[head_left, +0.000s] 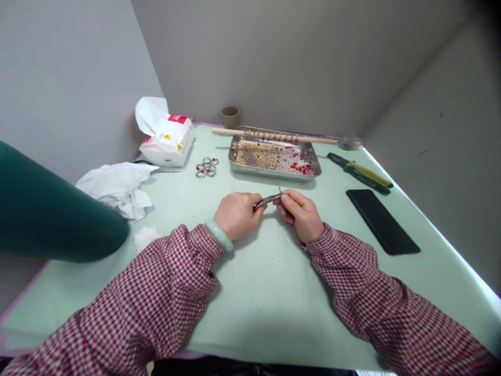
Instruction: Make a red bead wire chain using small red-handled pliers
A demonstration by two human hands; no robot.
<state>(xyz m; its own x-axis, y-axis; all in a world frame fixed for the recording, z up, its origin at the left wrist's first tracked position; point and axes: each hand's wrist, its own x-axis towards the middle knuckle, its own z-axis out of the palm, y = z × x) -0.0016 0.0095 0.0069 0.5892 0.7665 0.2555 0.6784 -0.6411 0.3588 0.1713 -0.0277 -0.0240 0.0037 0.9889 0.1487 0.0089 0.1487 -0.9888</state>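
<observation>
Head view: left hand (pixel 237 215) wrapped round small pliers (pixel 269 199), right hand (pixel 302 213) pinching a tiny wire piece (pixel 279 190) at their tip, this side of the metal bead tray (pixel 274 176); slack fingers could let the piece slip.

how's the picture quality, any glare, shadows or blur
Head view: bright glare along the right edge of the pale green tabletop; head view: soft shadow beside the maroon-and-white checked right sleeve; head view: upper right corner darkened; head view: the tiny metallic piece at the right hand is too small to read clearly.
</observation>
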